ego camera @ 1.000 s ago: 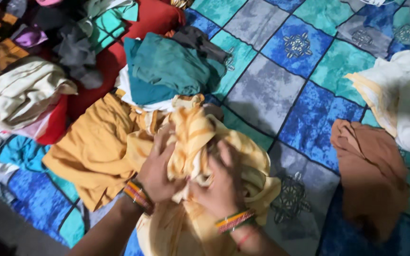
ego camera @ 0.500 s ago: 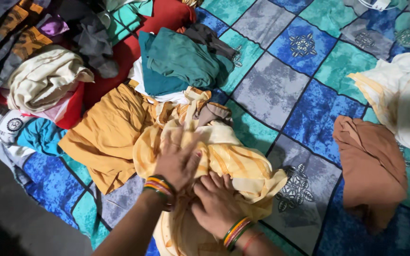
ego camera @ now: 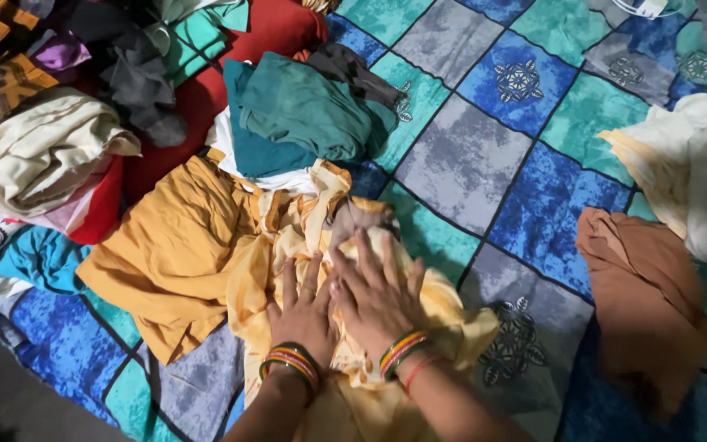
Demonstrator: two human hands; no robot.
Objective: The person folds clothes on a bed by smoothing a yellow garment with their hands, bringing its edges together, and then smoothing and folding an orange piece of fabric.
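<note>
My left hand (ego camera: 302, 307) and my right hand (ego camera: 376, 293) lie flat side by side, fingers spread, pressing down on a pale yellow striped cloth (ego camera: 443, 307) bunched on the patchwork bedspread (ego camera: 460, 155). Both wrists wear coloured bangles. Just left of the yellow cloth, touching it, spreads a mustard-orange garment (ego camera: 169, 254). Beyond my fingertips a teal garment (ego camera: 296, 115) rests folded on a white piece.
A brown cloth (ego camera: 644, 295) lies crumpled at the right, a cream cloth (ego camera: 689, 176) above it. At the upper left is a heap of clothes: a cream bundle (ego camera: 38, 155), a red cloth (ego camera: 263, 33), grey and dark pieces. A blue garment (ego camera: 34, 258) lies at the left edge.
Both hands went from gripping and bunching the yellow cloth to lying flat on it, fingers spread. The cloth is now pressed lower against the bedspread.
</note>
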